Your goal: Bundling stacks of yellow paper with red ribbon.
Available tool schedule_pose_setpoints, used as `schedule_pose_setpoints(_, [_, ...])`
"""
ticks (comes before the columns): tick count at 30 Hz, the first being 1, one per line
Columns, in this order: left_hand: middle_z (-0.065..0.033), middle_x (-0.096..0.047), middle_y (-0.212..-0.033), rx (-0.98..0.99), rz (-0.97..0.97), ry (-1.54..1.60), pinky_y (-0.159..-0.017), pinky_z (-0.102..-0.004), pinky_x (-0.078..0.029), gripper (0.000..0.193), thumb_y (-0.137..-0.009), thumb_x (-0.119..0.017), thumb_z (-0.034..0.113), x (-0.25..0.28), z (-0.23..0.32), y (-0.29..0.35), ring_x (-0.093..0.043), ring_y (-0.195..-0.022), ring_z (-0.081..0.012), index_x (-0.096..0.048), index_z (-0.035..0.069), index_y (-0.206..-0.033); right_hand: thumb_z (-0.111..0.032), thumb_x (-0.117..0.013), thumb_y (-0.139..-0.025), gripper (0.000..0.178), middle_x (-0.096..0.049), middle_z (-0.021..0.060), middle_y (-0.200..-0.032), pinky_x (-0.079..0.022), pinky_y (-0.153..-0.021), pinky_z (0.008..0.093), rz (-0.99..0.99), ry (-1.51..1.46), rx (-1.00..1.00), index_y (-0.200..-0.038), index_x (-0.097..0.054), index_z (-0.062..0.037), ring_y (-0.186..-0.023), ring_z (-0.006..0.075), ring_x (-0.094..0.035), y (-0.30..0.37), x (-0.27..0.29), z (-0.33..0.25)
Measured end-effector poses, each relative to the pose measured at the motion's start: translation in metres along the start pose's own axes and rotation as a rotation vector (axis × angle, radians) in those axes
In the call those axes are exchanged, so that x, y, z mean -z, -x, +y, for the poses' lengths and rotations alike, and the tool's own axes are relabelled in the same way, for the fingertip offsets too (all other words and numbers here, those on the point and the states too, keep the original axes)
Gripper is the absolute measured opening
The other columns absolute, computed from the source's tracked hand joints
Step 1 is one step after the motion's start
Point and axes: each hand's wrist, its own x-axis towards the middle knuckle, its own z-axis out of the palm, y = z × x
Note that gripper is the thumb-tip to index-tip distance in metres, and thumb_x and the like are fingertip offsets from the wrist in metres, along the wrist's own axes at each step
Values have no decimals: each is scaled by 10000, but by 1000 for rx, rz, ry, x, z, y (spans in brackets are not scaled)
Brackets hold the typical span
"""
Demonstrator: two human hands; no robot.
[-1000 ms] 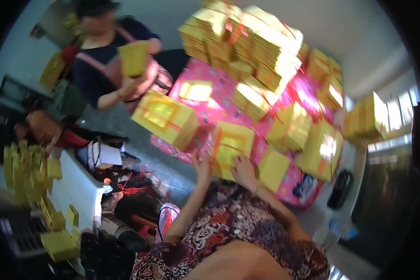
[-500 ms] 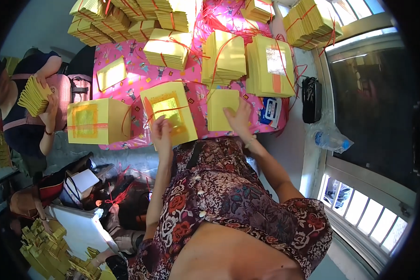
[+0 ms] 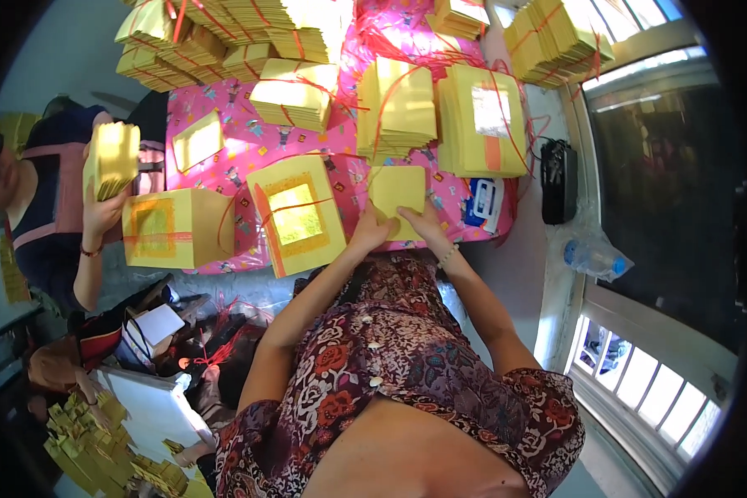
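Note:
A plain yellow paper stack (image 3: 398, 187) lies near the front edge of the table, straight ahead of me. My left hand (image 3: 375, 227) is at its lower left corner, and my right hand (image 3: 424, 225) holds the lower right side. Both thumbs rest toward the top sheet, while the other fingers are partly hidden. Left of it lies a larger yellow paper bundle (image 3: 322, 184) with a gold foil square (image 3: 297, 212) and a red ribbon across. Behind stands a tied yellow paper bundle (image 3: 397, 104).
A pink patterned cloth (image 3: 236, 153) covers the table. A blue and white packet (image 3: 483, 203), a black case (image 3: 559, 181) and a plastic bottle (image 3: 593, 259) are on the right. At left, a co-worker's hand (image 3: 104, 214) holds a yellow paper stack (image 3: 114, 158). Tied bundles (image 3: 216, 37) fill the back.
My left hand has left the foil-marked bundle and moved right to the plain stack. My right hand has lowered to the stack's near corner. The co-worker has turned their papers upright.

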Motion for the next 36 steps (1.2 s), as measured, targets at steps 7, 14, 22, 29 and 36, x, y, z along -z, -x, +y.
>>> schedule_pose_setpoints(7, [-131, -498, -1263, -157, -11, 242, -966, -318, -398, 558, -848, -560, 60, 16, 47, 33, -503, -1139, -211, -331, 3, -1354, -210, -694, -795, 405, -628, 116, -973, -477, -794, 297, 282, 236, -62, -1115, -560, 0, -891, 167, -600, 2, 28, 31])
schedule_pose_setpoints(14, [-73, -583, -1149, 171, -35, 799, -872, -300, -465, 399, -928, -545, 183, 81, 88, 84, -580, -1008, -157, -449, 54, -1293, -201, -567, -907, 277, -621, 57, -1005, -451, -814, 256, -270, 27, 143, -1092, -586, 4, -937, 116, -567, -25, 7, -155])
schedule_pose_setpoints(22, [-55, -608, -1065, 211, 73, 794, -795, -279, -499, 284, -927, -530, 168, 84, 51, 112, -594, -943, -137, -518, 59, -1189, -436, -618, -849, 601, -579, 104, -1160, -421, -909, 275, -910, 443, -12, -1232, -518, 17, -1069, 167, -541, -95, -89, -235])
schedule_pose_setpoints(29, [-41, -599, -1002, 276, 316, 892, -760, -269, -493, 185, -912, -531, 148, 78, 51, 127, -592, -866, -133, -531, 60, -1074, -681, -649, -660, 775, -578, 59, -854, -422, -640, 278, -1028, 716, 205, -1016, -625, 6, -785, 152, -534, -134, -140, -179])
schedule_pose_setpoints(36, [-9, -571, -937, 250, 577, 1236, -769, -326, -468, 230, -904, -558, 254, 107, 33, 104, -559, -830, -141, -510, 103, -1071, -540, -664, -687, 616, -574, 59, -785, -407, -591, 300, -1224, 949, 106, -927, -620, 26, -712, 156, -520, -148, -162, -177])
